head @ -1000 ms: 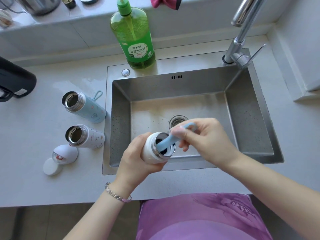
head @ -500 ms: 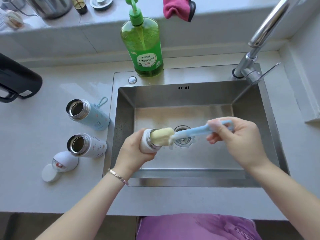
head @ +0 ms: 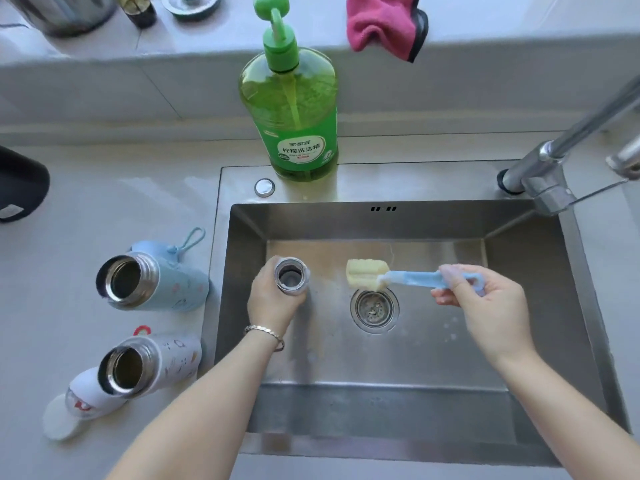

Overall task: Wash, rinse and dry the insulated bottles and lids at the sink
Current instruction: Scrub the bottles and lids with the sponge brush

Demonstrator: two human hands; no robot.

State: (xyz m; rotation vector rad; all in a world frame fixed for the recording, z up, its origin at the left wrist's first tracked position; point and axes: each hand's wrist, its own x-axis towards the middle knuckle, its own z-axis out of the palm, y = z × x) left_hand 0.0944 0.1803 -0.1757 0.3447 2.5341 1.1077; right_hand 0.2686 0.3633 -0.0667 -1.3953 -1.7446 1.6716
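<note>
Left hand [head: 273, 299] fingers wrapped round a rigid, probably wet-slick bottle [head: 291, 279] left of the drain [head: 374, 309]; right hand [head: 485, 303] pinching the sponge brush [head: 398, 276] handle.

— Where does your one view look from?
— From your head, steeply down and close over the sink [head: 415, 181]: soap bottle [head: 294, 109] at twelve o'clock, tap [head: 543, 181] at two, counter [head: 69, 237] at nine.
</note>
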